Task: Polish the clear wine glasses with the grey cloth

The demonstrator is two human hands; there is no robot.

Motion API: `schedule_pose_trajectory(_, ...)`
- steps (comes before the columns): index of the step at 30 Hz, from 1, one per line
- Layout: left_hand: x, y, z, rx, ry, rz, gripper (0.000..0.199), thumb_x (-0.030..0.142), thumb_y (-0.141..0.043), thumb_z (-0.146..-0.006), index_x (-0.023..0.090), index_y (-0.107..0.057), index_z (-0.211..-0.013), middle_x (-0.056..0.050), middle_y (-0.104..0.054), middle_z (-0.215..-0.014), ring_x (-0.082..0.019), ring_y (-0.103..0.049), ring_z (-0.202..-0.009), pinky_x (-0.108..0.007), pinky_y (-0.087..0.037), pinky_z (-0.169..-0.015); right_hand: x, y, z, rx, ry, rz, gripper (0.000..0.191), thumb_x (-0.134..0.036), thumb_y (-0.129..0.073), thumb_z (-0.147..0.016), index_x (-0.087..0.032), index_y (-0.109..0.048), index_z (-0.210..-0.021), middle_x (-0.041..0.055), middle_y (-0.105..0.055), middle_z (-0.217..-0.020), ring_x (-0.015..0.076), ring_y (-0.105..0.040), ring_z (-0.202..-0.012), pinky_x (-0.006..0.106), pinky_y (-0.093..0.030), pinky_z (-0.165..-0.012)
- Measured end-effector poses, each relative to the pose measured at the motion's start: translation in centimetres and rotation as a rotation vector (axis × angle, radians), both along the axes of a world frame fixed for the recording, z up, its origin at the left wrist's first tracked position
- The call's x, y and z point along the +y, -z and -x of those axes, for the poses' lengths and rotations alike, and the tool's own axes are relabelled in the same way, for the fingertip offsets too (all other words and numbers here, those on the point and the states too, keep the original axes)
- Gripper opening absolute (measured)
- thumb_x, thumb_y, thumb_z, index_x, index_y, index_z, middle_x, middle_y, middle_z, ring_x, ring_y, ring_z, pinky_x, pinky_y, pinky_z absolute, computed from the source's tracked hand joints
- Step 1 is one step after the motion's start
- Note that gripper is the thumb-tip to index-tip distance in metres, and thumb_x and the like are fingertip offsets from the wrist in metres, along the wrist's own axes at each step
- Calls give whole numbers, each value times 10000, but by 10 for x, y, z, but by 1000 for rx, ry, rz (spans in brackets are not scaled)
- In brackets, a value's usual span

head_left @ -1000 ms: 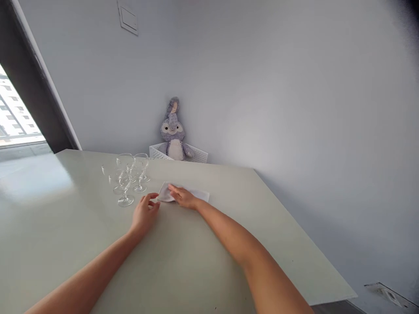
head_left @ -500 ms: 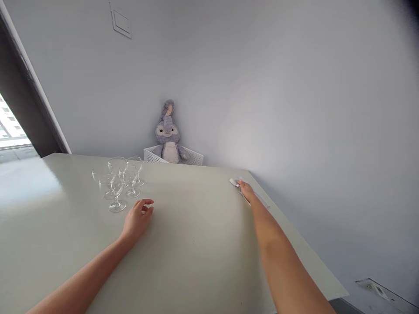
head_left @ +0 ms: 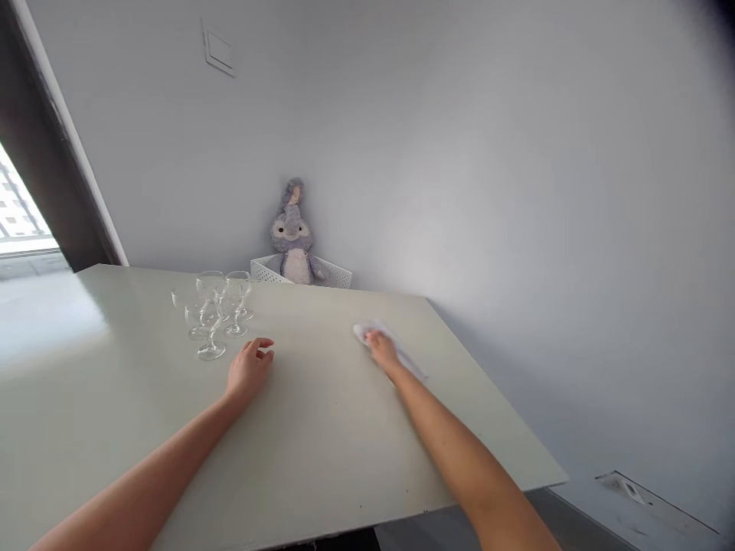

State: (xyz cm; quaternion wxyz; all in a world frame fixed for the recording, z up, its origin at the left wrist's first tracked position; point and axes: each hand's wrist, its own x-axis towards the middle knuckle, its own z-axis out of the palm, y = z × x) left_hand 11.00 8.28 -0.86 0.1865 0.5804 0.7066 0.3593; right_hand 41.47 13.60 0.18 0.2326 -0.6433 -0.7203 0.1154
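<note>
My right hand (head_left: pixel 383 350) presses a thin white cloth (head_left: pixel 412 366) flat on the pale table (head_left: pixel 321 459), right of the middle; the hand is slightly blurred and its fingers are on the cloth. My left hand (head_left: pixel 251 371) rests on the table with fingers apart and curled a little, holding nothing. Just beyond and left of it stand several clear stemmed glasses (head_left: pixel 211 350) in a close group, upright.
Behind the table's far edge a grey plush toy (head_left: pixel 295 245) sits in a white perforated basket (head_left: pixel 338 276) against the wall. The table's right edge runs beside the wall. Small dark specks dot the near tabletop.
My right hand has moved left with the cloth, away from the table's right edge. The view has shifted slightly, showing the near table edge. My left hand stays beside the glasses.
</note>
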Motion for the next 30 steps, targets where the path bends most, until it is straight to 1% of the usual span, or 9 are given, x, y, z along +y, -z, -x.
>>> schedule_pose_trajectory(4, 0, 2, 4, -42, -9, -63, 207, 280, -448, -752, 226, -549, -925, -31, -583, -942, -159, -566, -759, -268, -414, -663, -49, 9, 88, 5, -308, 67, 399, -381, -281, -917, -248, -633, -1048, -8, -530, -1251, 179, -412, -1199, 330, -280, -997)
schedule_pose_trajectory(6, 1, 4, 5, -61, 0, -115, 194, 264, -450, -745, 216, -547, -906, -29, -579, -963, -151, -565, -748, -271, -420, -684, -88, 7, 115, 40, -563, 116, 393, -379, -278, -920, -250, -599, -1107, -12, -462, -1315, 193, -327, -1261, 371, -214, -1038)
schedule_pose_trajectory(8, 2, 7, 6, -78, 19, -171, 186, 255, -448, -741, 212, -549, -891, -25, -578, -946, -147, -561, -736, -274, -423, -693, -129, -1, 126, 97, -794, 190, 396, -361, -261, -926, -254, -536, -1189, -10, -395, -1364, 190, -242, -1303, 393, -140, -1067)
schedule_pose_trajectory(11, 1, 10, 4, -130, 57, -256, 183, 242, -440, -735, 212, -559, -870, -19, -577, -924, -142, -554, -727, -269, -430, -679, -178, -16, 112, 153, -952, 280, 363, -285, -340, -905, -288, -483, -1239, -35, -375, -1375, 168, -209, -1315, 369, -113, -1081)
schedule_pose_trajectory(16, -11, -3, -2, -253, -22, -484, 152, 193, -417, -734, 203, -538, -825, -18, -541, -887, -122, -504, -687, -242, -429, -620, -190, -20, 45, 122, -866, 290, 369, -199, -335, -895, -284, -535, -1193, -9, -448, -1325, 171, -309, -1276, 380, -216, -1056)
schedule_pose_trajectory(19, -15, -18, 0, -238, -215, -736, 117, 203, -476, -730, 197, -498, -844, -28, -497, -916, -125, -474, -736, -263, -427, -694, -173, -7, 11, 9, -681, 177, 372, -358, -399, -881, -265, -509, -1224, 36, -434, -1335, 230, -336, -1258, 433, -264, -1026)
schedule_pose_trajectory(22, -12, -28, 11, -257, -432, -868, 250, 277, -555, -717, 193, -465, -935, -53, -459, -1018, -155, -467, -873, -319, -402, -820, -160, 5, -3, -105, -538, 39, 456, -491, -420, -841, -275, -494, -1236, 53, -457, -1317, 271, -376, -1214, 461, -326, -962)
schedule_pose_trajectory(26, -2, -26, 33, -381, -625, -717, 559, 434, -596, -702, 201, -378, -1161, -100, -383, -1166, -202, -438, -1040, -389, -340, -930, -149, 9, 12, -141, -515, -96, 491, -523, -525, -768, -285, -528, -1197, 64, -526, -1232, 273, -449, -1090, 428, -390, -863)
schedule_pose_trajectory(30, 7, -17, 47, -488, -543, -469, 797, 507, -603, -683, 231, -206, -1316, -124, -372, -1259, -246, -376, -1166, -413, -358, -917, -131, 11, 43, -15, -534, -161, 232, -315, -501, -834, -293, -638, -1021, 48, -615, -1034, 218, -503, -947, 371, -394, -807)
